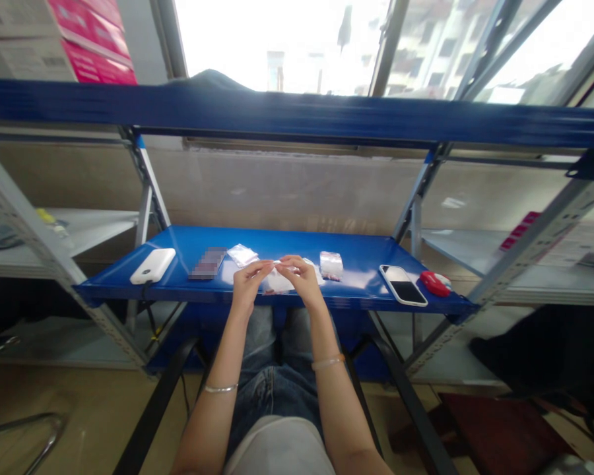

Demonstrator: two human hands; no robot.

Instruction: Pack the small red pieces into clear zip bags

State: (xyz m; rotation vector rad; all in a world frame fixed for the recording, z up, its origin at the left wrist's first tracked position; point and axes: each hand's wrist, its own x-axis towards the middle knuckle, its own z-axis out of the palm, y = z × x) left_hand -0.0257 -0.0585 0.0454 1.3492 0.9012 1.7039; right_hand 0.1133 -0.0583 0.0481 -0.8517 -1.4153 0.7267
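Both hands meet over the front of the blue shelf table (287, 239). My left hand (247, 282) and my right hand (304, 280) pinch the top edge of a small clear plastic bag (276, 284) between thumbs and fingertips. The bag hangs below the fingers, with some reddish marks low on it; its contents are too small to make out. More white plastic lies partly hidden behind my right hand. Left of the hands is a small pile of clear bags (242, 254). To their right lies a filled clear bag (331, 264) with reddish-brown bits at its lower end.
A white power bank (153, 265) with a cable and a blurred-out dark flat object (208, 264) lie on the left. On the right are a phone (404, 285) and a red rounded item (435, 283). A blue shelf beam (297, 119) crosses above the table.
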